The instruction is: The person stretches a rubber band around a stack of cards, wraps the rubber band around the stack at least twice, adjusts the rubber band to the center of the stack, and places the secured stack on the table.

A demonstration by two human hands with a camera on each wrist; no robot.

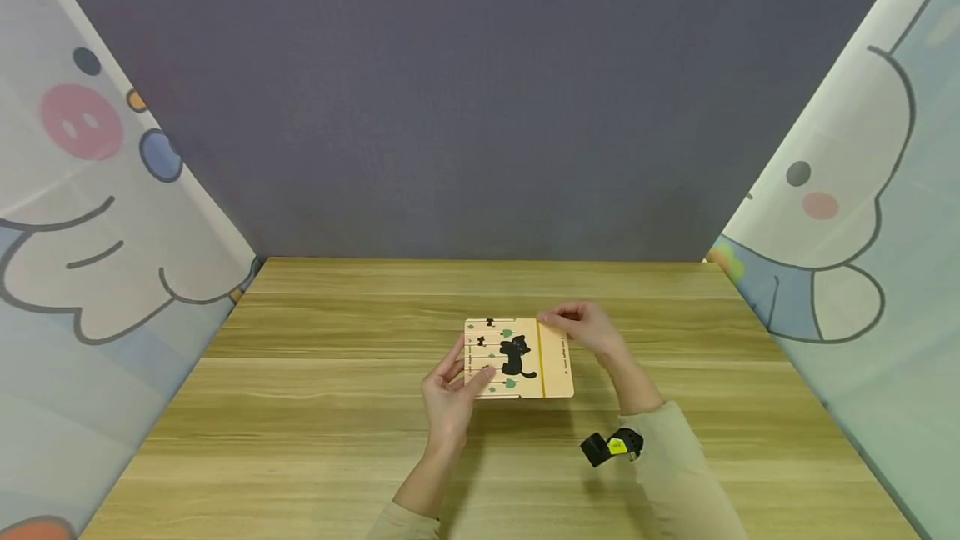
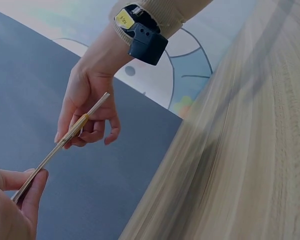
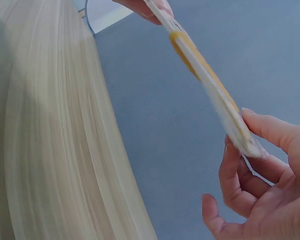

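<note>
I work in what looks like a screened-off booth, with a wood-grain table (image 1: 315, 457), dark backdrop (image 1: 480, 107) and cartoon-printed side curtains (image 1: 45, 382).

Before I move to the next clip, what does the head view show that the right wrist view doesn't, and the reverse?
Only the head view: the black cat printed on the booklet, the black wrist camera on the right arm, and the cartoon's pink snout.

Only the right wrist view: the booklet edge-on, with the yellow elastic band wrapping round it.

Both: booklet, band, left hand, right hand, wood-grain tabletop, grey backdrop.
</note>
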